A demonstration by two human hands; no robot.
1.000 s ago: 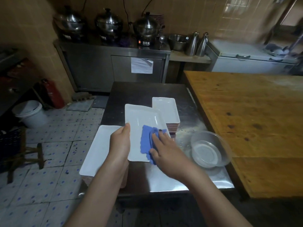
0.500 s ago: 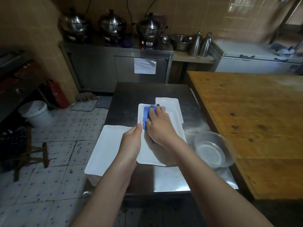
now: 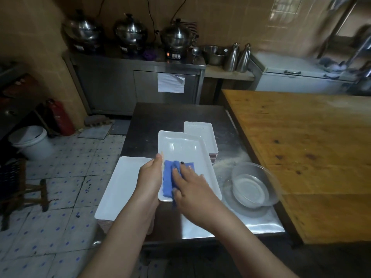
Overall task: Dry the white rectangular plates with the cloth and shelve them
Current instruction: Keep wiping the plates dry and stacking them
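Blue cloth [image 3: 168, 178] sits under your right hand [image 3: 193, 190], fingers flat, pressing it into the near end of the white rectangular plate [image 3: 183, 150]. Your left hand [image 3: 149, 178] clamps the plate's left rim, thumb on top, bracing it above the steel table [image 3: 160, 117] against the wiping.

Glossy white plate [image 3: 181, 151]; fuzzy blue cloth [image 3: 168, 178]; shiny steel table [image 3: 160, 115]; worn wood counter [image 3: 311, 147]
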